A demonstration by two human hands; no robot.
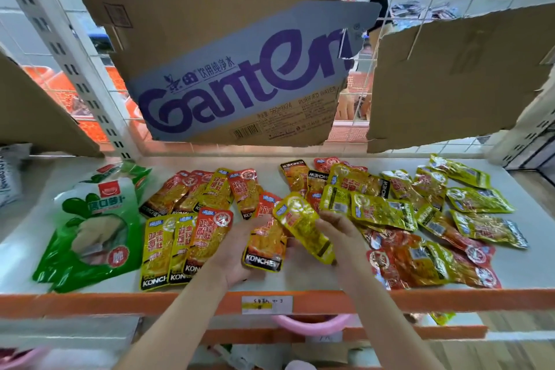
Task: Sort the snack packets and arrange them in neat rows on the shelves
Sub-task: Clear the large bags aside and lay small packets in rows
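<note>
Small red and yellow snack packets cover the white shelf (pixel 306 279). On the left, yellow and red packets (pixel 180 243) lie in two overlapping rows. A loose mixed pile (pixel 420 219) spreads over the right half. My left hand (pixel 237 252) lies palm up and holds an orange-red packet (pixel 265 249) by its left edge. My right hand (pixel 339 228) pinches a yellow packet (pixel 303 225), tilted, over the orange-red one.
A large green bag (pixel 90 228) lies at the shelf's left end. Cardboard sheets (pixel 240 69) hang against the wire back panel above. The shelf has an orange front edge (pixel 150 302) with a price label (pixel 266 305). A pink bowl (pixel 309 324) sits on the shelf below.
</note>
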